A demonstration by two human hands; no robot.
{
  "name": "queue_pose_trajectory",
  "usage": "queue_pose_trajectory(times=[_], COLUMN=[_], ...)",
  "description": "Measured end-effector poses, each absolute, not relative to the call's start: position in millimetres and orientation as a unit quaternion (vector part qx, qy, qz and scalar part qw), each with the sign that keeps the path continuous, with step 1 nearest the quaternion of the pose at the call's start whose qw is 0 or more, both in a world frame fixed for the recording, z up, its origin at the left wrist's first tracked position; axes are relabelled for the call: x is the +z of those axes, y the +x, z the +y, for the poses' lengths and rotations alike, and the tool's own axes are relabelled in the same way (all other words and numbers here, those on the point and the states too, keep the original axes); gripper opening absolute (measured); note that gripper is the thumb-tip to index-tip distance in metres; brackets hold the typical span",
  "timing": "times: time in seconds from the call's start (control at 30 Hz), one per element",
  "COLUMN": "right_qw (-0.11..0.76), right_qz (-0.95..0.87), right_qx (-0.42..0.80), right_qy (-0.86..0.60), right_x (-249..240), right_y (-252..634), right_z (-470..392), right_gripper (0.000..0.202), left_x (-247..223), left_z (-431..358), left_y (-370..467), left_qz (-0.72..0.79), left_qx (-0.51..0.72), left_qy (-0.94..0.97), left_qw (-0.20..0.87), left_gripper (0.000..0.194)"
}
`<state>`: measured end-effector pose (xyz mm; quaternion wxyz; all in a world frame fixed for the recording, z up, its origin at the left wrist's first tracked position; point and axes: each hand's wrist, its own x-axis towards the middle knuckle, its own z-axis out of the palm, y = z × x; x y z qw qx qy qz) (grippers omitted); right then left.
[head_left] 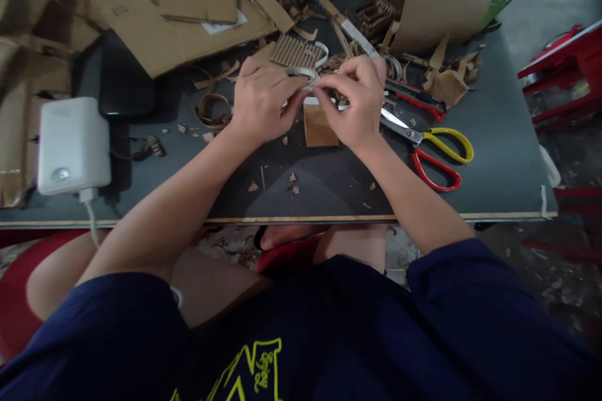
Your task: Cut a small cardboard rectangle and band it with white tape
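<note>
My left hand (263, 100) and my right hand (355, 97) meet above the middle of the dark table, fingertips nearly touching. Both pinch a thin pale strip (308, 73) that curls up between them. Below the fingertips lies a small brown cardboard square (321, 125) with a white upper edge. Just beyond my hands rests a ridged cardboard piece (295, 52), a pale strip looping at its right end. Scissors (414, 136) with one yellow and one red handle lie open to the right of my right hand, beside a red-handled tool (418, 103).
A white power bank (74, 145) with a cable and a black phone-like object (126, 75) sit at the left. Large cardboard sheets (155, 19) and scraps cover the back. A cardboard cylinder (442, 0) lies back right. The table's front edge (301, 220) runs before my lap.
</note>
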<state>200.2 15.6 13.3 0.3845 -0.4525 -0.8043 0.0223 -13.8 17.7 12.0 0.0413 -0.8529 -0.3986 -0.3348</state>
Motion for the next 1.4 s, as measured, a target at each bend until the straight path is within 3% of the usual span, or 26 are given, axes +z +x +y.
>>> queue_pose_trajectory(times=[0.1, 0.3, 0.7, 1.03, 1.27, 1.4], right_qw=[0.395, 0.393, 0.329, 0.341, 0.383, 0.443], right_qz=[-0.792, -0.794, -0.840, -0.832, -0.795, -0.722], right_qx=[-0.015, -0.090, 0.003, 0.033, 0.122, 0.195], right_qy=[-0.465, -0.456, -0.432, -0.437, -0.454, -0.494], right_x=[18.6, 26.5, 11.6, 19.2, 18.6, 10.0], right_y=[196.2, 192.0, 197.8, 195.3, 192.2, 216.6], right_z=[8.7, -3.6, 10.0, 8.6, 16.5, 44.3], right_gripper=[0.037, 0.052, 0.035, 0.038, 0.056, 0.068], left_x=[18.8, 9.4, 5.7, 5.5, 15.9, 25.0], left_z=[15.7, 19.8, 18.0, 21.0, 8.9, 6.2], left_y=[-12.2, -16.6, -11.7, -18.6, -17.3, -17.2], left_qz=[-0.419, -0.411, -0.403, -0.408, -0.431, -0.460], left_qx=[-0.344, -0.347, -0.335, -0.329, -0.317, -0.312], left_qy=[-0.839, -0.841, -0.849, -0.851, -0.845, -0.830], left_qw=[0.043, 0.063, 0.071, 0.044, 0.006, 0.045], left_gripper=[0.039, 0.032, 0.044, 0.039, 0.042, 0.043])
